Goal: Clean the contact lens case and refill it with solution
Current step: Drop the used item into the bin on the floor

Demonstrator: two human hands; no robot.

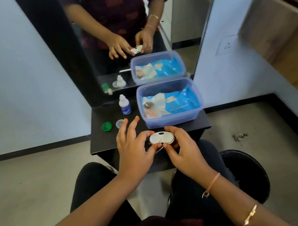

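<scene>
Both forearms reaching forward, close together. Left hand pinching with thumb and forefinger, other fingers splayed upward. Right hand curled, thumb and forefinger pinching likewise.

Blue tub w/ wipes pack sits just beyond the fingertips. Mirror behind; black stool below right.

Contact lens case held between left hand and right hand, over the table's near edge. Beyond the right hand: tub containing a wipes packet. Beyond the left hand: bottle; two caps lie left of its fingertips.
</scene>
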